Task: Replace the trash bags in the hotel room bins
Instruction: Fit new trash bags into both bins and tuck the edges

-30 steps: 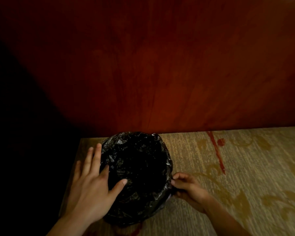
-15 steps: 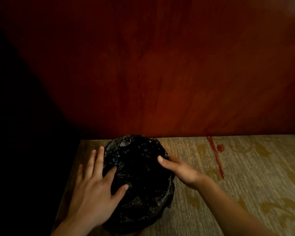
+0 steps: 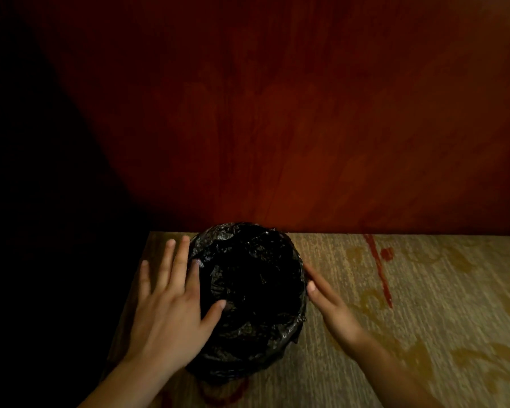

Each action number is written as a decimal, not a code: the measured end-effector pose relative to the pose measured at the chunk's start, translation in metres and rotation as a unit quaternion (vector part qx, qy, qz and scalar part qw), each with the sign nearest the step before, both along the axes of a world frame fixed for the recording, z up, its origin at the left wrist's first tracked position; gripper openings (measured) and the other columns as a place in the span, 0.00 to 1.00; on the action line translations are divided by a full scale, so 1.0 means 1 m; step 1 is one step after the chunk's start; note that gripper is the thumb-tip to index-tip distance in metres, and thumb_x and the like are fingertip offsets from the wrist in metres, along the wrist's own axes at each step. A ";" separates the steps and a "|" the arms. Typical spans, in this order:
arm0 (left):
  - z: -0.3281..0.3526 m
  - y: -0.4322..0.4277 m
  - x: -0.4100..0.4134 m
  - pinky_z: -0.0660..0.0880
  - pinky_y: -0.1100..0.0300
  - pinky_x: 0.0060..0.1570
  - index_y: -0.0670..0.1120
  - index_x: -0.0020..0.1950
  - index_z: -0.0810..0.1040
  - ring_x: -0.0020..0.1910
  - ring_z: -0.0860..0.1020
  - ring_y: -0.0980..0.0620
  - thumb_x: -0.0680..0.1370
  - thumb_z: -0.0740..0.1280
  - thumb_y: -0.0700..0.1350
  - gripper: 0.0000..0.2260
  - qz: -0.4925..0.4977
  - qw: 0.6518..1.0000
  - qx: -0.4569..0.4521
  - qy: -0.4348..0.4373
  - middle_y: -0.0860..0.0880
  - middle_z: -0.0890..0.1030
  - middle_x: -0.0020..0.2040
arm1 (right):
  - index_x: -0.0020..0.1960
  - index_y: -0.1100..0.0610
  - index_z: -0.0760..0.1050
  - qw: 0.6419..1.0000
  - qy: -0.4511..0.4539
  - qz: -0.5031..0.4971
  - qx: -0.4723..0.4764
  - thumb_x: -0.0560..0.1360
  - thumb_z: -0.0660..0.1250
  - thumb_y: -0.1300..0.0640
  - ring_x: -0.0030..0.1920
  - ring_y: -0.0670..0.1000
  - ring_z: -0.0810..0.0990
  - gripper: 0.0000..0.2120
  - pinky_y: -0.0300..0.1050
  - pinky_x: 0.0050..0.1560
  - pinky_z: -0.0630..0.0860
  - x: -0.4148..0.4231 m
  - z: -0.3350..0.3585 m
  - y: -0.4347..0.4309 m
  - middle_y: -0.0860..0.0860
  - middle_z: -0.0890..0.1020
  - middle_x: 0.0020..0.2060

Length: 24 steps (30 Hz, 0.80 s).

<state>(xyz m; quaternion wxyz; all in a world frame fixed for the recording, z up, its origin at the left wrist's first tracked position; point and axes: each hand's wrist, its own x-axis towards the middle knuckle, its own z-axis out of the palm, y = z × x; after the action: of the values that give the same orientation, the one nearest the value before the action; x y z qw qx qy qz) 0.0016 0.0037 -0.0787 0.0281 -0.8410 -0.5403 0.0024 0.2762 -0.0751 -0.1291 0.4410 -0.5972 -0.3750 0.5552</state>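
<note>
A round bin lined with a crinkled black trash bag [image 3: 248, 293] stands on the carpet against a red wooden panel. The bag is folded over the rim and covers the bin's outside. My left hand [image 3: 171, 307] lies flat on the bin's left rim, fingers spread, with the thumb and index finger on the plastic. My right hand [image 3: 327, 304] is flat with fingers straight, and its fingertips touch the bag at the bin's right side. Neither hand grips anything.
A red wooden panel [image 3: 277, 128] rises right behind the bin. Beige carpet [image 3: 424, 319] with yellow and red patterns stretches to the right. Deep shadow [image 3: 42, 231] fills the left side and hides what is there.
My right hand moved from the bin's lower right side, over the top rim, then back to the right side. My left hand stayed on the left rim.
</note>
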 end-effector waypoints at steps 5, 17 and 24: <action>0.003 -0.004 -0.005 0.47 0.44 0.76 0.44 0.80 0.54 0.80 0.42 0.46 0.76 0.46 0.74 0.43 -0.054 0.998 -0.015 -0.022 0.44 0.45 0.81 | 0.71 0.31 0.63 0.997 0.069 0.011 -0.035 0.61 0.68 0.22 0.72 0.41 0.67 0.41 0.39 0.65 0.71 -0.003 -0.024 -0.020 0.36 0.65 0.74; -0.010 -0.007 -0.010 0.38 0.51 0.75 0.48 0.80 0.44 0.79 0.34 0.48 0.72 0.39 0.78 0.46 -0.001 0.999 -0.026 -0.030 0.46 0.34 0.80 | 0.71 0.52 0.71 0.998 -0.017 0.029 -0.051 0.62 0.82 0.68 0.59 0.47 0.81 0.42 0.53 0.59 0.80 0.015 -0.047 -0.032 0.50 0.81 0.61; -0.010 -0.007 -0.007 0.39 0.51 0.76 0.48 0.80 0.45 0.78 0.34 0.50 0.71 0.39 0.78 0.46 0.003 0.999 -0.032 -0.020 0.47 0.35 0.80 | 0.56 0.44 0.81 0.995 -0.089 0.032 0.013 0.67 0.79 0.65 0.51 0.40 0.83 0.23 0.35 0.52 0.78 0.010 -0.059 -0.033 0.36 0.85 0.48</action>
<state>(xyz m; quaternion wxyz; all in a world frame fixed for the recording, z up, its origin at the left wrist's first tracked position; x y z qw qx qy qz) -0.0053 -0.0038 -0.0890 -0.0095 -0.8398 -0.5429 0.0033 0.2864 -0.1077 -0.1880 0.3952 -0.6263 -0.4391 0.5087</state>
